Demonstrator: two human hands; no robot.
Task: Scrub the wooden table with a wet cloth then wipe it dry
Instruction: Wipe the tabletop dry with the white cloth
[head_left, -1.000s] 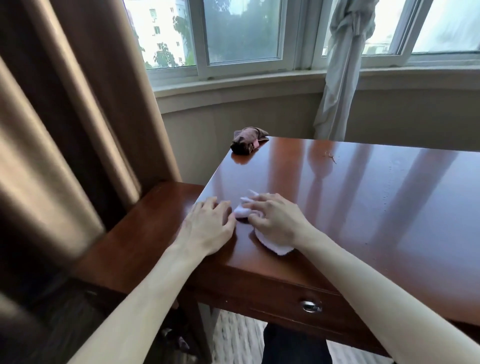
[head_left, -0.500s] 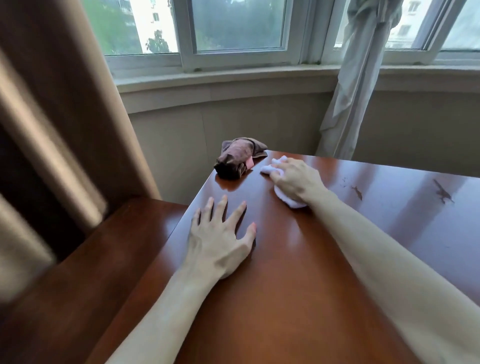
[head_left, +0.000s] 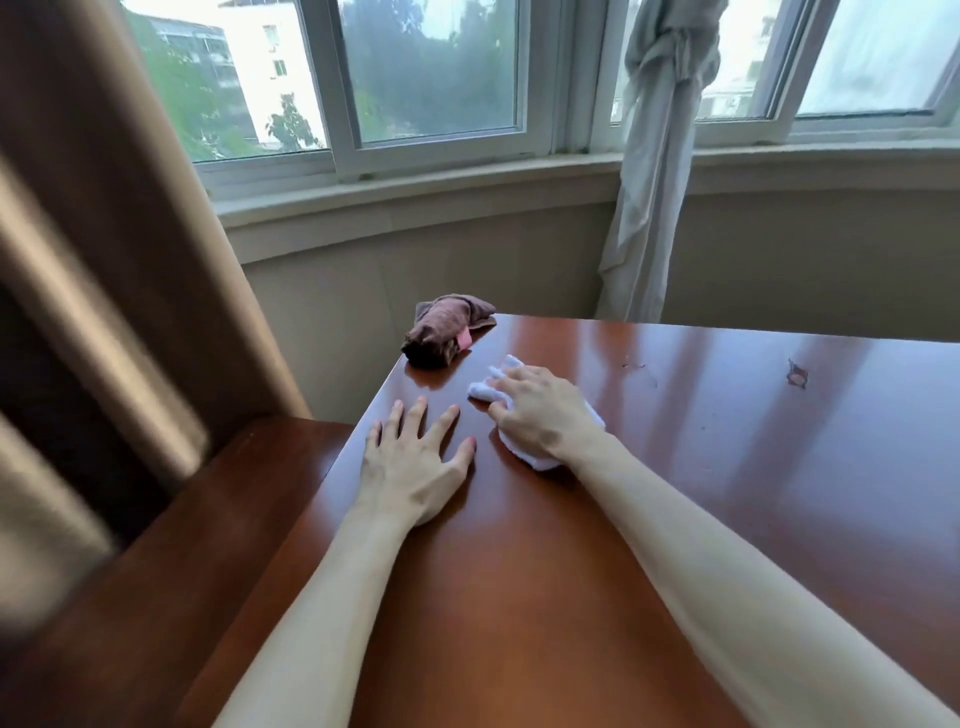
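- A brown curtain (head_left: 104, 249) is hanging at the far left, with a lower wooden ledge (head_left: 171, 561) sitting beside the worktop (head_left: 597, 597)
- The left hand (head_left: 415, 462) is lying flat on the worktop near its left edge, fingers (head_left: 410, 415) straight and spread, holding nothing; it seems to be bracing the body, and keeping it planted there should be steadying the reach
- A crumpled brown cloth (head_left: 441, 335) is sitting on the far left corner, just beyond both hands and apart from them; it is probably waiting for the drying pass
- The right hand (head_left: 540, 415) is pressing down on a white cloth (head_left: 488, 387), which is lying bunched on the worktop near that far left corner; its fingers (head_left: 506, 379) are bending over the cloth and holding it against the wood
- Whether the white cloth is wet is not showing, so which pass is under way is uncertain
- To do this stroke well, the palm should be keeping even pressure, strokes should be overlapping and running along the edge, and the cloth should be steering clear of the brown one
- Farther right, two small marks (head_left: 797, 373) are showing on the glossy wood, likely needing firmer rubbing
- A knotted pale curtain (head_left: 654, 156) is hanging by the window
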